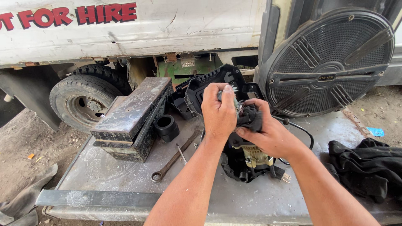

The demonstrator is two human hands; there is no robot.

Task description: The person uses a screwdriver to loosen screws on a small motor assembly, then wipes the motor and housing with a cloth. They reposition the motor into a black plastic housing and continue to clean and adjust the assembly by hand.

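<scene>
A: Report the position of each hand.

B: The left hand (218, 111) is closed around the top of a motor assembly (247, 157), knuckles toward the camera. The right hand (268, 134) grips a black rag (250, 117) and presses it against the same assembly, just beside the left hand.

A: Where is the assembly?

B: It stands upright near the middle of a grey metal table (104, 171), in a black housing with a cream-coloured section. A black cable (303, 132) loops out behind the right hand, and a plug (284, 175) lies at the base.

A: List the surrounding items.

B: A black plastic cover (201, 90) lies behind the hands. A dark metal box (132, 119) sits to the left, with a black cylindrical part (166, 127) beside it. A combination wrench (173, 159) lies flat on the table. A round speaker grille (331, 60) leans behind on the right. Black cloth (368, 167) is heaped at the right edge. A white truck (125, 29) and its wheel (81, 104) stand behind.
</scene>
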